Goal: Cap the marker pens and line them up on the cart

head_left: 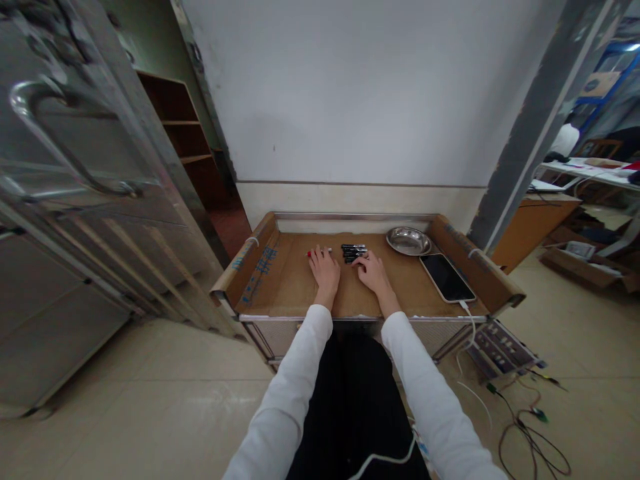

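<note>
My left hand (pixel 326 272) lies palm down on the cardboard-lined top of a small cart, its fingers stretched and a little apart. Under its fingertips is a pen with a red end (pixel 309 253), mostly covered by the fingers. Just to the right, several black marker pens (pixel 353 248) lie side by side in a row. My right hand (pixel 373 272) is at the near right end of that row, with bent fingers and thumb closed on the nearest black marker pen; the fingers partly hide it.
A shiny metal bowl (pixel 409 241) sits at the back right of the cardboard surface (pixel 295 293). In front of it lies a phone (pixel 447 278) with a white cable (pixel 473 327). Raised cardboard sides edge the cart. Loose cables (pixel 533 433) lie on the floor at right.
</note>
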Demonstrator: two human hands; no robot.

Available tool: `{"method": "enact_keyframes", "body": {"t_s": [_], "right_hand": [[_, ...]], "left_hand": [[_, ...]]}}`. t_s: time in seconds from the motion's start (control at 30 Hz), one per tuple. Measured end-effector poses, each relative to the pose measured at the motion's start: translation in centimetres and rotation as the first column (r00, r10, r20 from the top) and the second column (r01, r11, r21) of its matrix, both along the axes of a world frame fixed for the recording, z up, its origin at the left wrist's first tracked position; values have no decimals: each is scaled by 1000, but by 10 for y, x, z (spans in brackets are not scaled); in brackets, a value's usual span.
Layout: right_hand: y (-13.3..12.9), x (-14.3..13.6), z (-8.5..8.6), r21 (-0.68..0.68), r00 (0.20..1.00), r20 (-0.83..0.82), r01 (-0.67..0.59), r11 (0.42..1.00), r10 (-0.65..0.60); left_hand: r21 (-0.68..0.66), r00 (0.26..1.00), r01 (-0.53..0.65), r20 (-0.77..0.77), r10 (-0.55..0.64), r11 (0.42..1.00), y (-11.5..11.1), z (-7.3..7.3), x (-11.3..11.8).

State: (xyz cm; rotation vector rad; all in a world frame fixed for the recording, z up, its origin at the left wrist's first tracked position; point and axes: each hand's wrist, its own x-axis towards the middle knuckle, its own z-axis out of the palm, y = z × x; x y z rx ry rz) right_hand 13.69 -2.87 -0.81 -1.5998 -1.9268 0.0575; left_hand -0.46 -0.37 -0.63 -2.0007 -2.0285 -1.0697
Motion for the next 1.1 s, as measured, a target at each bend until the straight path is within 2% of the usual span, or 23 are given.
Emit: {"method": "enact_keyframes", "body": {"t_s": [0.13,0.33,0.43,0.53,0.6,0.7,0.77,0.83,0.97,1.1], "right_hand": [[0,0,0,-1,1000,11,13,1000,-13],[-1,0,1,6,1000,13,19,1000,-19],[-1,-1,0,34,1000,3,27,999,-27],[1,-1,0,106,997,-54,68,992,-62],[3,-1,-1,159,991,-107,99,982,-83],[5,0,-2,196,990,-126,82,977,-58],[6,0,-3,194,996,-91,36,980,-19],[6,1,-4,184,998,-58,-3,983,14],[6,2,-5,182,994,-87,-56,982,73],[8,2,-7,188,980,-148,-103,977,132]], "left_hand": [[-31,1000,7,-31,-8,999,-2,-3,1],[-81,996,-83,6,84,993,-5,2,1],[-64,997,-56,48,59,996,-5,3,0],[22,986,75,149,-78,997,-4,6,-2],[114,940,252,206,-271,961,-4,10,-4],[208,792,540,201,-576,815,-4,13,-3],[224,704,650,181,-687,726,-4,12,-2],[252,661,681,193,-725,688,-2,9,0],[411,636,579,313,-705,704,4,3,3],[471,573,544,397,-717,695,5,0,4]]}}
